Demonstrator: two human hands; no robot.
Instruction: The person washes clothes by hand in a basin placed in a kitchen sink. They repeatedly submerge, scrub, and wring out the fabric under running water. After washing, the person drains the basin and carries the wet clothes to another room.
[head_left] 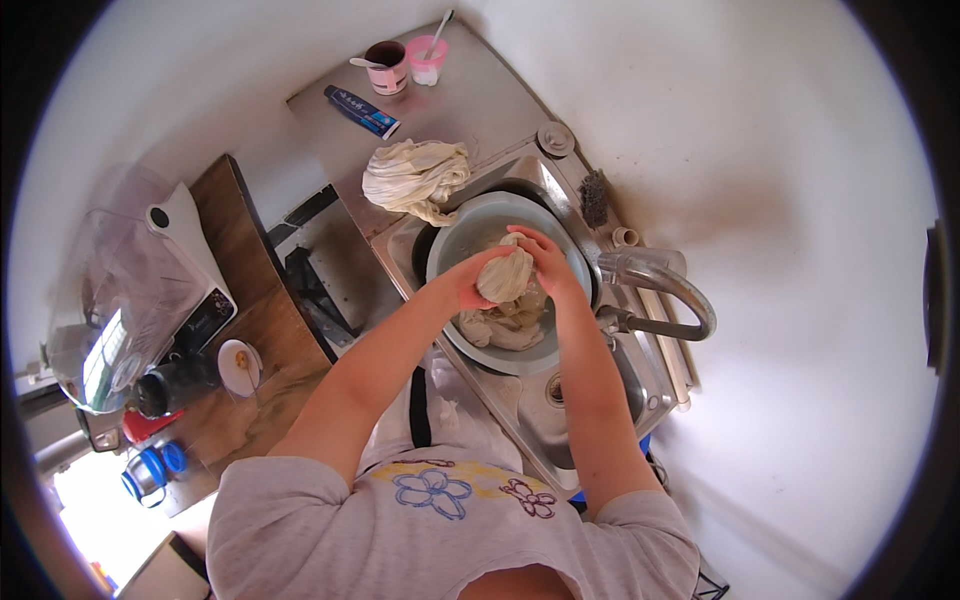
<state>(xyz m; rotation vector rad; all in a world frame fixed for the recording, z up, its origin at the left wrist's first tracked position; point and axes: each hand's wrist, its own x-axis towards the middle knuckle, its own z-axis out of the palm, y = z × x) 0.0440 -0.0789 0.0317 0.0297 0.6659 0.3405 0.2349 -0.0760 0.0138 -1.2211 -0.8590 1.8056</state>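
Observation:
Both my hands grip a bunched, wet beige cloth (507,275) above a pale grey basin (452,243). My left hand (477,280) closes round its left side, and my right hand (545,262) presses on it from the right with curled fingers. Below them, more beige cloth (505,332) lies in the basin's water. The basin sits in one bowl of a steel double sink (530,410). A twisted bundle of cream cloth (415,178) rests on the counter beyond the basin, one end hanging toward its rim.
A curved faucet (690,305) stands right of the basin, by a dark scrubber (593,198). On the steel counter (490,95) are a toothpaste tube (362,111), a pink-labelled cup (387,70) and a pink cup (427,66) with a toothbrush. A wooden table (285,340) stands left, holding a small plate (239,366).

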